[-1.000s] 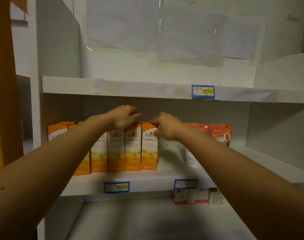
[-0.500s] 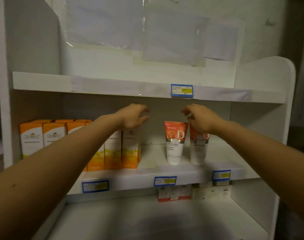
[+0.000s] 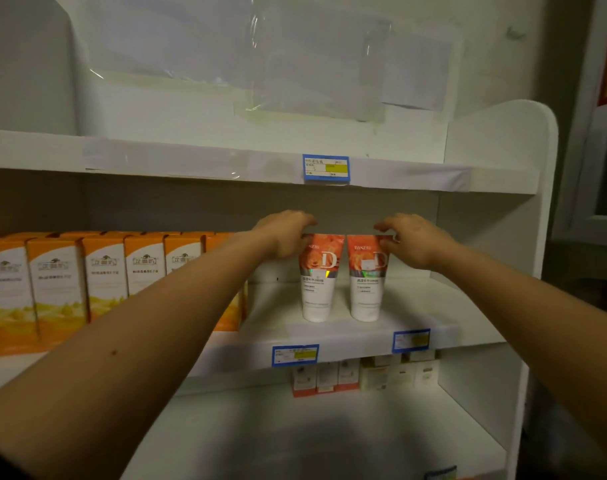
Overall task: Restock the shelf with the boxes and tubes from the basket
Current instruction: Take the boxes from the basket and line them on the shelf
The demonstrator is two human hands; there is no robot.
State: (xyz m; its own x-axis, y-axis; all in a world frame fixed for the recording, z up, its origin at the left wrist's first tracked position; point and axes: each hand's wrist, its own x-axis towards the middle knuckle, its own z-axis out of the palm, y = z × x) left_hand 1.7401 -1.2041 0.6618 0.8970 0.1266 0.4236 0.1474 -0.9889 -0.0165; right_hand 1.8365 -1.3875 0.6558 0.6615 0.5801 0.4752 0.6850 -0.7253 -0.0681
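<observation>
White middle shelf (image 3: 364, 336) holds a row of orange-and-white cardboard boxes (image 3: 104, 271) on the left, and right of them two white-and-orange plastic tubes stand side by side, left hand (image 3: 288, 233) curls over the top of the left tube (image 3: 317, 289), right hand (image 3: 416, 240) pinches the right tube (image 3: 366, 292) at its top

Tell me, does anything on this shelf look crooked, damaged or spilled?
No stock looks wrong. The left tube and right tube stand upright side by side on the middle shelf; the orange boxes form a straight row. Only the clear film on the back wall is wrinkled.
</observation>
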